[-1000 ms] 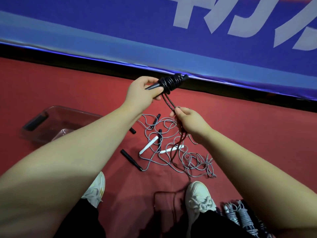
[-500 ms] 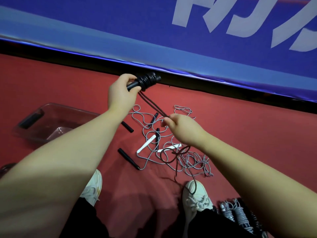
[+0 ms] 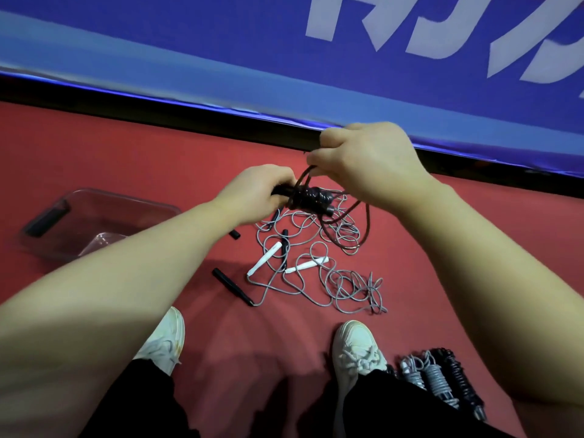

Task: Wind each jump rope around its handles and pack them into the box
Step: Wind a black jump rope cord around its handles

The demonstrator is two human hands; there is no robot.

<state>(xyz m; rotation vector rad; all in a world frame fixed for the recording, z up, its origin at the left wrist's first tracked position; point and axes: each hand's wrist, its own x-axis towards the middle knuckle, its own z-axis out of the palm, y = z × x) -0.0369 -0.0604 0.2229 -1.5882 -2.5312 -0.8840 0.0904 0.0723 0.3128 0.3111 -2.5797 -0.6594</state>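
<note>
Over red floor (image 3: 126,159), left hand (image 3: 256,191) grips handles (image 3: 328,210) (right hand (image 3: 369,159) pinches rope (image 3: 368,222)).

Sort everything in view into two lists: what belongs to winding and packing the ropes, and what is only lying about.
Job: black jump rope, gripped by the left hand, its loose cord pinched by the right hand; tangled ropes on the floor; wound bundles; clear box.
Not the job: blue banner; white shoes; red floor.
</note>
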